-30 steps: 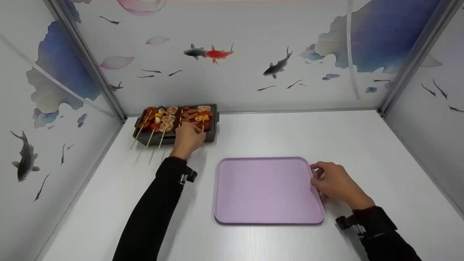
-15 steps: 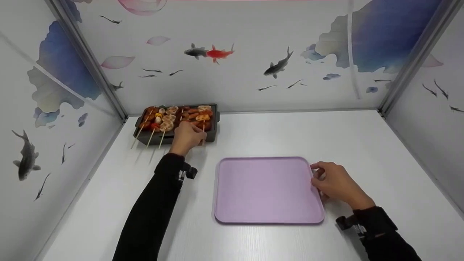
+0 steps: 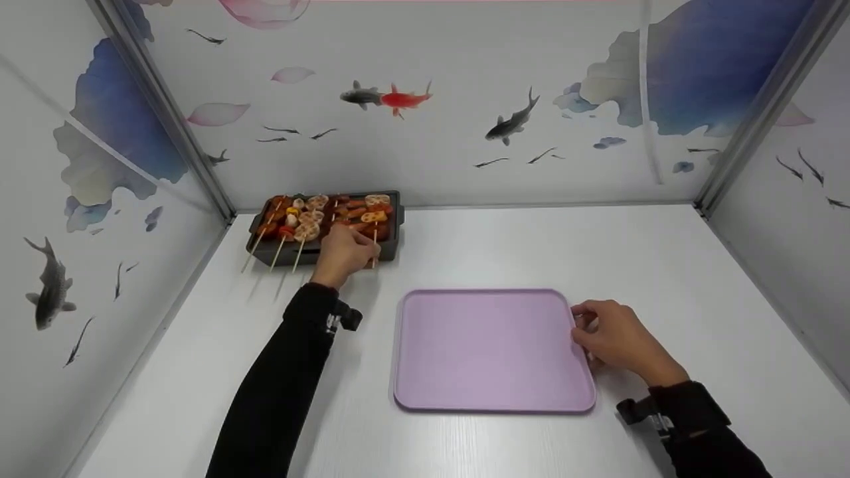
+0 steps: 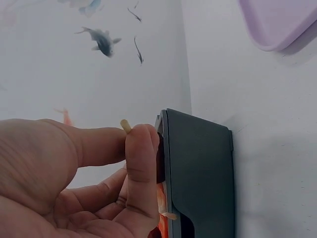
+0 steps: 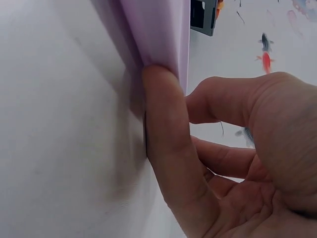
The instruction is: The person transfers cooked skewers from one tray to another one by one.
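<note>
My left hand (image 3: 344, 253) is at the front right of a dark grill box (image 3: 279, 255) loaded with food skewers. Thumb and forefinger pinch the bare stick of a skewer (image 3: 375, 236); in the left wrist view the stick's end (image 4: 125, 125) pokes out above the fingertips. Part of the box's contents is hidden behind this hand. On the right, my right hand (image 3: 614, 335) grips the right rim of a lavender tray (image 3: 491, 352) lying on the table. From the right wrist, the forefinger (image 5: 171, 129) lies along the outside of the rim, with the thumb on the inner side.
Several other skewers (image 3: 292, 229) lie in the box with their sticks hanging over its front edge. The white table (image 3: 531, 245) ends at a back wall (image 3: 438, 153) and side walls printed with fish.
Both hands keep their holds on the skewer and the tray. The head view shifts very slightly.
</note>
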Available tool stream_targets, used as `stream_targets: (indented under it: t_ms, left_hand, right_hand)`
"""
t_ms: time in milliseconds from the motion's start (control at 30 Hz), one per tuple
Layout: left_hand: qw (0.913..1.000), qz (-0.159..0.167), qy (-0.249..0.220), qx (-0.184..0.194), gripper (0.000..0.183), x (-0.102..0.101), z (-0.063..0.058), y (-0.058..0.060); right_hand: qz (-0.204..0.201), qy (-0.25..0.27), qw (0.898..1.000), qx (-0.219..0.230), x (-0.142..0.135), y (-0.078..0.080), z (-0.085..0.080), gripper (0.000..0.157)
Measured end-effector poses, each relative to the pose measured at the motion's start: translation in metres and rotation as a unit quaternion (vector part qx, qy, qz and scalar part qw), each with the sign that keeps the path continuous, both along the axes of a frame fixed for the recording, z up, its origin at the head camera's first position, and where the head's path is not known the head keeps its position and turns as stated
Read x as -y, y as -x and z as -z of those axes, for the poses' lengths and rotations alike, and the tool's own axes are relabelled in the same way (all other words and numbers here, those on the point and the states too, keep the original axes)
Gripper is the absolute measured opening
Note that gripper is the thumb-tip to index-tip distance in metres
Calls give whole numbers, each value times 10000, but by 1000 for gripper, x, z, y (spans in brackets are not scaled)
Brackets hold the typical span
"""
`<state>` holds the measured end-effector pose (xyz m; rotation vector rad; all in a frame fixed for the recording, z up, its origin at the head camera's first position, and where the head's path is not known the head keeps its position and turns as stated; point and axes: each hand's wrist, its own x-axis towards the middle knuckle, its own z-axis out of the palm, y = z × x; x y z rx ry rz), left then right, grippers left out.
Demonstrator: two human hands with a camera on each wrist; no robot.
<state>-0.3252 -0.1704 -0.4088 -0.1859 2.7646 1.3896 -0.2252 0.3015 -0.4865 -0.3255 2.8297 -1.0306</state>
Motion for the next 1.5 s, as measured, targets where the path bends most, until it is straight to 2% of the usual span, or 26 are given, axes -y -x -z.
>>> stream_targets:
  t_ms: [233,500,667,1100,1367,1500]
  left_hand:
    - [9995,45,-278,125,23,0,2,-2]
    - [10000,85,-5,39,23,3,0,-3]
    - [9993,95,-349,-6,23,4,-1,-6]
    - [9991,223,-366,-44,23,-6,-3,-24]
    - [9977,414,-536,-73,18,-17,0,-41]
    - [9981,482,-380,-103,16,-25,1,-50]
  right_hand:
    - [-15,24,10000,46,-2,-1,2,47]
    - [-44,153,9997,169,-4,2,3,50]
    - [51,278,9993,243,-3,1,3,51]
    - [269,686,9956,586,-1,3,5,54]
    - [286,510,9975,390,2,3,6,53]
    - [305,346,9987,236,2,3,6,51]
